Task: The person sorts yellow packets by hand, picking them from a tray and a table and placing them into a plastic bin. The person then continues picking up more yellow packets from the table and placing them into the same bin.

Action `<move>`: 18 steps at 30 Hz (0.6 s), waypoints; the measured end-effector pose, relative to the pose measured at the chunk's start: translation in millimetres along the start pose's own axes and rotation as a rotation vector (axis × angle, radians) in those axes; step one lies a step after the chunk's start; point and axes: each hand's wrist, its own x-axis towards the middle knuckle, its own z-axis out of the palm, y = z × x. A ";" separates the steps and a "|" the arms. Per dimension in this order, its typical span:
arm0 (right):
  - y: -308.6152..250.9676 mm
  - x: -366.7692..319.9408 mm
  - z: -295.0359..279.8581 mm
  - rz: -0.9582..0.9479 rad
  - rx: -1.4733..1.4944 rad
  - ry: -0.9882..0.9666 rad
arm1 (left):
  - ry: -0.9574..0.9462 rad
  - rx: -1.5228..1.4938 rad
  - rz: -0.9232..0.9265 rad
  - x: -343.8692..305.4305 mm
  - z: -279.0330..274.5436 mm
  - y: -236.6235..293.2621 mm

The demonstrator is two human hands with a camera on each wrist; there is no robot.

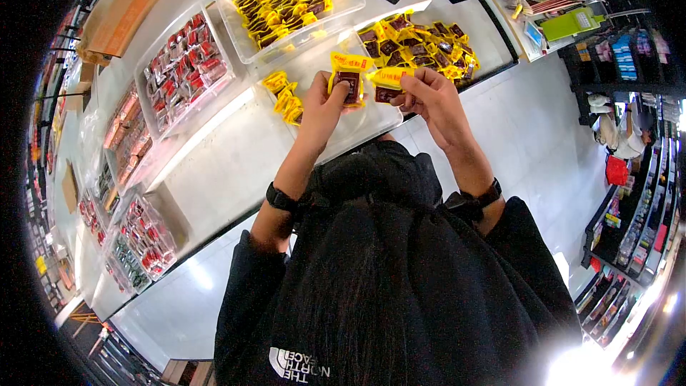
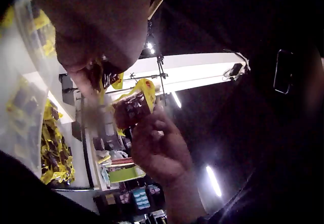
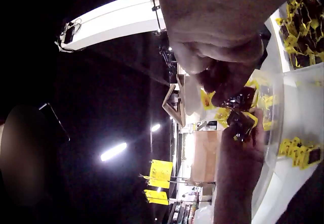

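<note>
Over a clear plastic tray (image 1: 371, 123), my left hand (image 1: 323, 104) grips a small yellow packet (image 1: 348, 86) with a dark brown window, thumb across its front. Close beside it my right hand (image 1: 437, 104) pinches a similar yellow packet (image 1: 386, 93) between thumb and fingers. The left wrist view shows the right hand (image 2: 161, 145) and its packet (image 2: 134, 107) from the side. In the right wrist view the right hand (image 3: 217, 57) partly covers the packets. A short row of yellow packets (image 1: 284, 100) stands in the tray's left part.
A loose heap of yellow packets (image 1: 421, 46) lies just beyond the hands. Behind, another clear tray (image 1: 239, 43) holds neat rows of them. Trays of red-wrapped packets (image 1: 187, 64) stand to the left, near a cardboard box (image 1: 132, 3). The table's dark front edge (image 1: 214, 243) runs diagonally.
</note>
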 end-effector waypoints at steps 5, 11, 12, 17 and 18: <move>5.4 6.1 3.0 0.081 0.041 -0.091 | -0.193 -0.224 0.007 4.4 6.8 -5.3; 9.9 11.0 -1.9 0.194 0.279 -0.235 | -0.241 -0.331 -0.223 7.9 2.4 -18.0; 10.1 11.4 -1.0 0.204 0.269 -0.227 | -0.244 -0.329 -0.225 5.4 4.0 -13.8; 18.7 13.6 10.0 0.121 -0.168 0.013 | -0.395 -0.365 -0.171 -1.9 11.8 -9.8; 25.2 14.0 7.7 0.032 -0.246 0.015 | -0.399 -0.369 -0.176 -1.5 11.2 -12.5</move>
